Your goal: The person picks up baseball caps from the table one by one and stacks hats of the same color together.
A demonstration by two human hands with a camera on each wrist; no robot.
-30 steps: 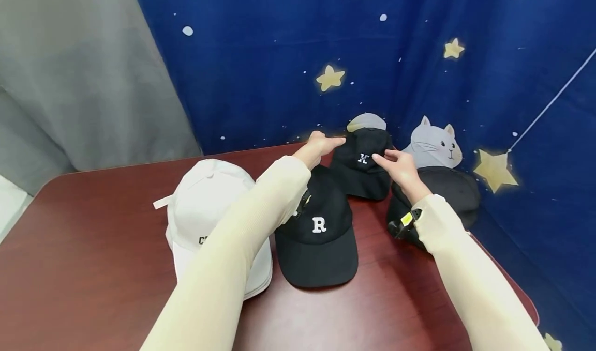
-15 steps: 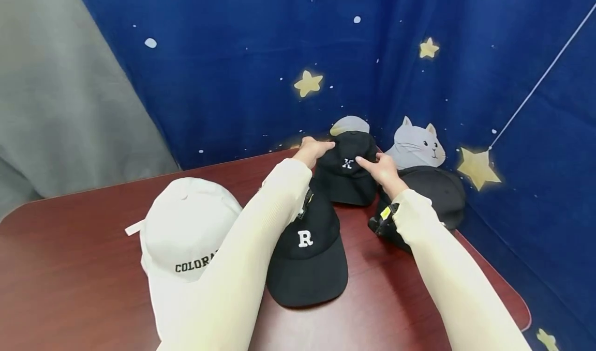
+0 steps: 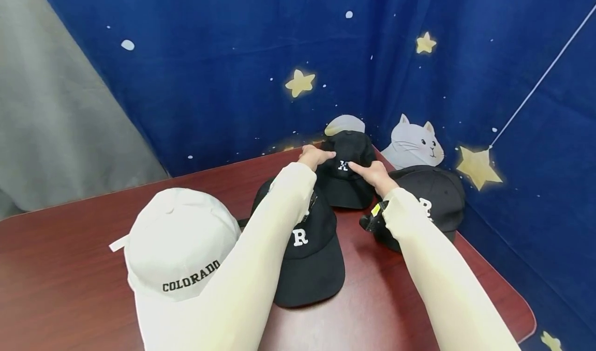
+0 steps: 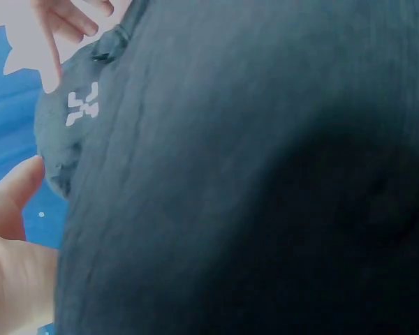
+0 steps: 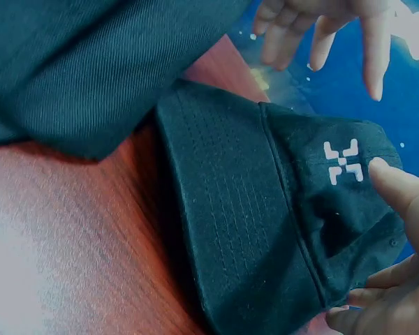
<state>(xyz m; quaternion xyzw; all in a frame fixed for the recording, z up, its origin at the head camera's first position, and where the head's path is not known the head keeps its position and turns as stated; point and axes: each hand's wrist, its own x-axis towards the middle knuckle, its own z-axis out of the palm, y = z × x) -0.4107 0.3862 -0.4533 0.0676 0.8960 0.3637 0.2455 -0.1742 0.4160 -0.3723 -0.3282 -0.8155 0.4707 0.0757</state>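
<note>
A black baseball cap (image 3: 349,147) with a white cross-shaped emblem sits at the far table corner, between both hands. My left hand (image 3: 314,156) is at its left side, thumb pointing toward the crown; the right wrist view has that hand's fingers (image 5: 373,66) spread beside the cap. My right hand (image 3: 372,175) is at the other side, its thumb (image 5: 398,185) over the crown by the emblem and its fingers low along the cap's side. Under my left forearm lies a black cap (image 3: 309,268) with a white R; dark fabric (image 4: 216,139) fills most of the left wrist view.
A white COLORADO cap (image 3: 183,237) rests at the left, partly behind my left sleeve. Another black cap (image 3: 430,191) with a white letter stands by the right table edge, beneath my right wrist. A blue star-patterned curtain (image 3: 223,82) hangs behind the reddish-brown table (image 3: 70,289).
The head view has swung, shifting the caps leftward in it. Both hands have come closer to the emblem cap, their thumbs nearer the emblem. The caps keep their places on the table.
</note>
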